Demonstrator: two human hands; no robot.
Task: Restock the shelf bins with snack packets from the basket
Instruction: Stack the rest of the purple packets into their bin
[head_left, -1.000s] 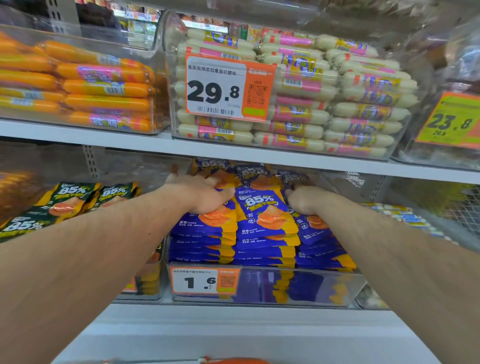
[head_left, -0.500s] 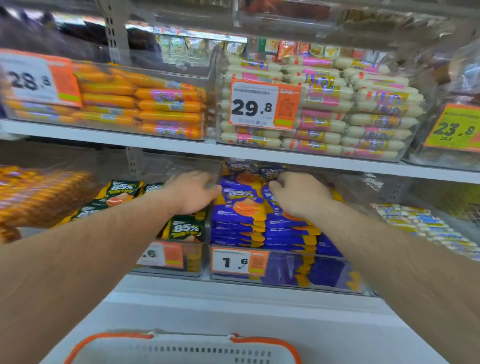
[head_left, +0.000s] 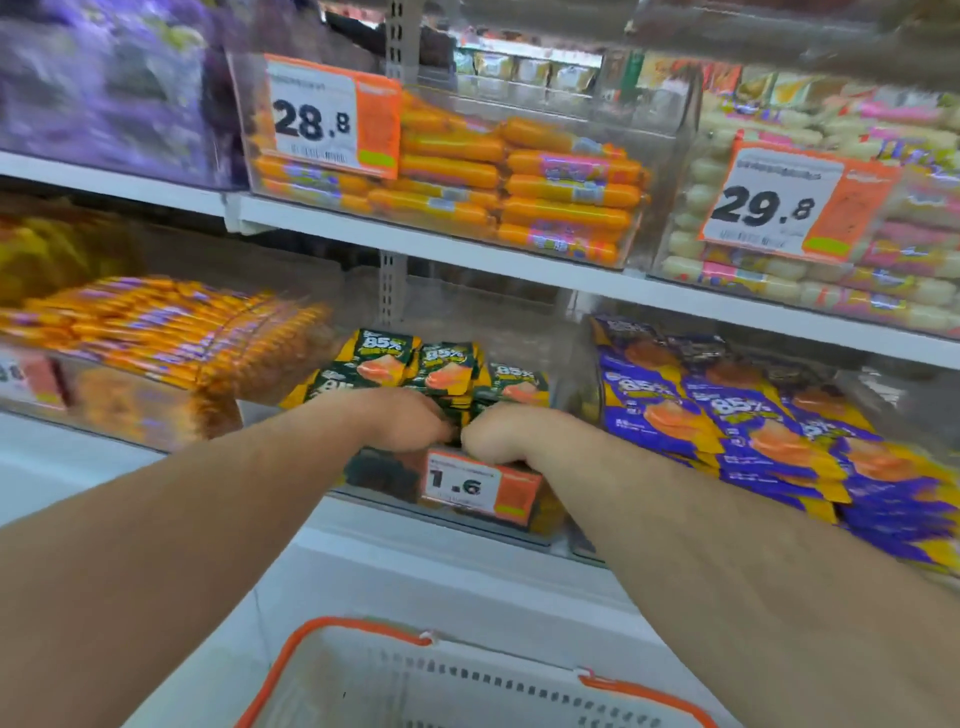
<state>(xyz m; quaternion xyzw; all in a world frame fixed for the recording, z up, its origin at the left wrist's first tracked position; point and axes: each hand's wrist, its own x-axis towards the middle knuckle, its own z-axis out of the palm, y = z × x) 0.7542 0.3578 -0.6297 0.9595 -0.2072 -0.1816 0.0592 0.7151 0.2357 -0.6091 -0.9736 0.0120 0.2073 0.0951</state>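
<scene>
Green snack packets (head_left: 441, 366) marked 85% stand in a clear shelf bin (head_left: 384, 480) with a 1.6 price tag (head_left: 467, 486). My left hand (head_left: 410, 421) and my right hand (head_left: 501, 434) sit side by side at the front of that bin. Their fingers curl down over the front green packets and the fingertips are hidden. Purple snack packets (head_left: 753, 431) fill the bin to the right. The white basket (head_left: 467, 680) with an orange rim is at the bottom edge, below my arms. Its contents are not visible.
The shelf above holds a bin of orange sausages (head_left: 519, 182) tagged 28.8 and a bin of white sausages (head_left: 883, 291) tagged 29.8. Orange stick packs (head_left: 171, 327) lie in the bin to the left. The white shelf ledge (head_left: 441, 577) runs below the bins.
Both hands have left the purple packets and moved left to the green-packet bin, coming together at its front. The view has swung left, and more of the basket shows.
</scene>
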